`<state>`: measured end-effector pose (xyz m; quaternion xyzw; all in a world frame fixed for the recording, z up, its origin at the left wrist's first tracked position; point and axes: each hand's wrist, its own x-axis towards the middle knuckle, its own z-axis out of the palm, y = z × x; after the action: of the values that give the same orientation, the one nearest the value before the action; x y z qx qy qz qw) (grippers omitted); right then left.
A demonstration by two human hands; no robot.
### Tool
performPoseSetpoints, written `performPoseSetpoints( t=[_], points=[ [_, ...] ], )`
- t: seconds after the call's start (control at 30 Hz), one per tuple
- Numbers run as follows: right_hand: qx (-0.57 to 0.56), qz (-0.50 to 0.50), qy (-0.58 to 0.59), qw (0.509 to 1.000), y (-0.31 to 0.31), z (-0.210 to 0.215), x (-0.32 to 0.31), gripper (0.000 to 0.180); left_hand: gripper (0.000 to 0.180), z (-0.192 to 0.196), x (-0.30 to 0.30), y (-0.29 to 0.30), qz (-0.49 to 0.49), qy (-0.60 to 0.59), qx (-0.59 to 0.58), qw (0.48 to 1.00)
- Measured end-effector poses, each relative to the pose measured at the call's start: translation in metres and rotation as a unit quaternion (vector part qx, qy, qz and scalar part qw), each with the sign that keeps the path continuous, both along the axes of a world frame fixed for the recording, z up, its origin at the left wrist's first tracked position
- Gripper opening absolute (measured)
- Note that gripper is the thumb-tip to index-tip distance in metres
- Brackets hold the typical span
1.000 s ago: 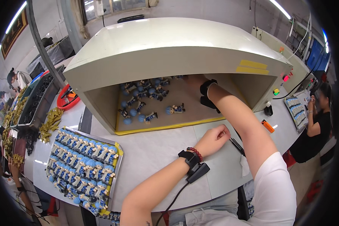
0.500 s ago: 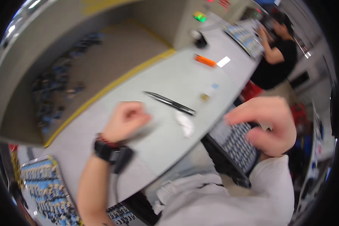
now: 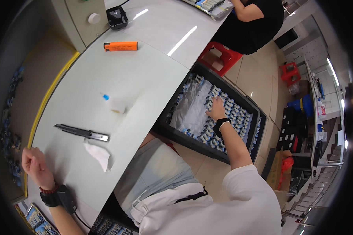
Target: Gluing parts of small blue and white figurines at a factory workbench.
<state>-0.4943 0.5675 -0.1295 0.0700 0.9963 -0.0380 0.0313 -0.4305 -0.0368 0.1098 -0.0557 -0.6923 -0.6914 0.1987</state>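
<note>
My right hand point(image 3: 216, 111) reaches down into a black crate point(image 3: 227, 82) to the right of the table. Its fingers are a little apart, and their tips are at rows of small blue, black and silver parts point(image 3: 233, 111). Whether they touch one is too small to tell. My left hand point(image 3: 35, 166) is by the table's left edge with its fingers curled in, and nothing shows in them. In the crate, a crumpled translucent plastic sheet point(image 3: 190, 103) lies beside the rows of parts.
On the table point(image 3: 145, 98) lie a black utility knife point(image 3: 82, 133), a white tissue point(image 3: 98, 156), a small blue-tipped bottle point(image 3: 115, 105) and an orange lighter point(image 3: 121, 46). More parts fill a yellow-edged bin point(image 3: 47, 102). A co-worker point(image 3: 259, 23) sits beyond, near a red stool point(image 3: 221, 58).
The view has swung to the right. My right hand has gone from above the crate down to the parts in it. My left hand has moved to the table's left edge, still curled.
</note>
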Motion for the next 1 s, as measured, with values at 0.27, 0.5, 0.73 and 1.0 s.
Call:
performPoseSetpoints(
  t=[0.27,0.5,0.73,1.0],
  points=[
    [0.080,0.007,-0.159,0.984,0.027,0.009,-0.049,0.106,0.022,-0.002,-0.005,-0.018,-0.014,0.030,0.106,0.994],
    [0.081,0.054,-0.234,0.967,0.035,0.001,-0.076,0.103,0.020,-0.006,-0.019,-0.019,-0.035,0.030,0.127,0.991],
    [0.070,0.085,-0.233,0.966,0.039,0.003,-0.094,0.086,0.016,-0.004,-0.009,-0.035,-0.090,0.003,0.181,0.979],
    [0.081,0.126,-0.232,0.961,0.043,-0.006,-0.097,0.069,0.014,-0.007,-0.002,-0.057,-0.136,-0.040,0.252,0.957]
  ],
)
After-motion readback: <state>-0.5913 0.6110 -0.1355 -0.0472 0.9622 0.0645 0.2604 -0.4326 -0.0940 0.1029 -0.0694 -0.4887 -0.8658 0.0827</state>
